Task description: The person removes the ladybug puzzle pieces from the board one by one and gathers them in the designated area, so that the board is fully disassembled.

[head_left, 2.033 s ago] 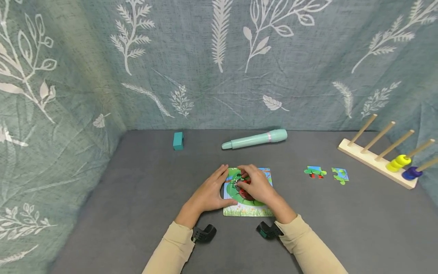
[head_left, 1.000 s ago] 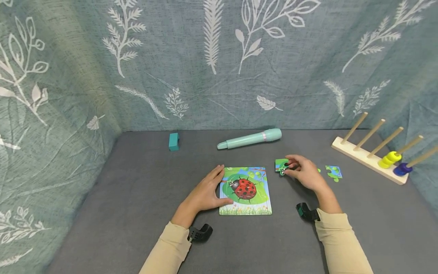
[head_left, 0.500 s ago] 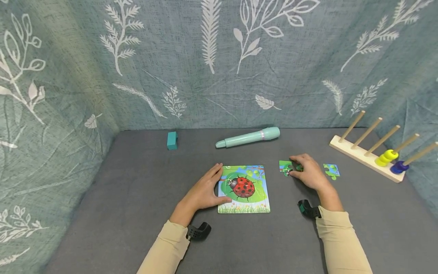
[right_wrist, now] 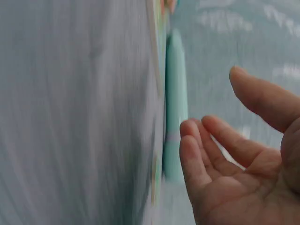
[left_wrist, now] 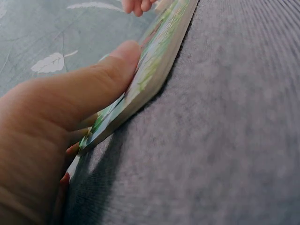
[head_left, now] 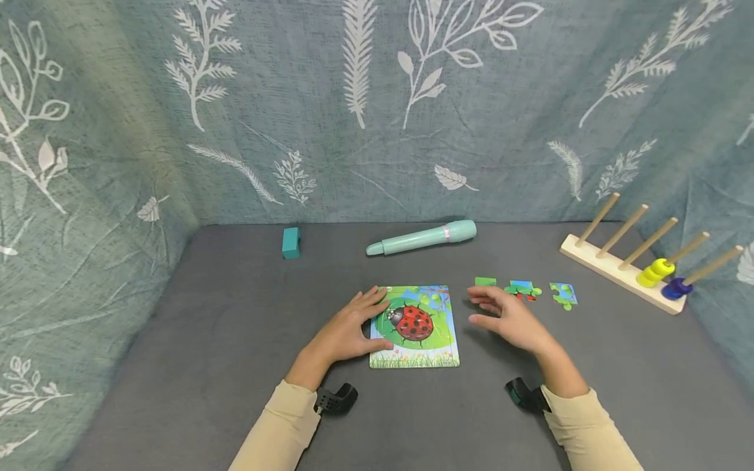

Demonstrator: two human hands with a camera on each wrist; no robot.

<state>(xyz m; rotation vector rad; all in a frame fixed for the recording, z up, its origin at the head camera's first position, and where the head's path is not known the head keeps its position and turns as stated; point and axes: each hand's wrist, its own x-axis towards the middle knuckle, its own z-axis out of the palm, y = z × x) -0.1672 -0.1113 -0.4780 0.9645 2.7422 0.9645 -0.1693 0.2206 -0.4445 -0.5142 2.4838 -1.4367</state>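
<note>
A square puzzle board (head_left: 412, 356) with a ladybug picture lies flat on the dark table. My left hand (head_left: 347, 330) rests along its left edge, fingers extended, thumb on the board's lower left part. In the left wrist view, the thumb (left_wrist: 101, 79) lies on the board's top face. My right hand (head_left: 509, 317) is between the board and three loose puzzle pieces, its fingers slightly bent and holding nothing. The nearest puzzle piece (head_left: 485, 281) is partly hidden behind the right fingers. To its right lie a red-and-green piece (head_left: 523, 289) and a blue-green piece (head_left: 564, 294).
A pale green microphone-shaped object (head_left: 421, 239) lies at the back of the table. Left of it stands a small teal block (head_left: 291, 243). At the right is a wooden peg stand (head_left: 612, 267) with yellow rings (head_left: 655, 273) and blue rings (head_left: 676, 288). A leaf-patterned curtain (head_left: 330, 98) hangs behind.
My right hand has carried a puzzle piece from the board to the right, set it beside the two other pieces, let go and moved back toward the board. The left hand has stayed on the board.
</note>
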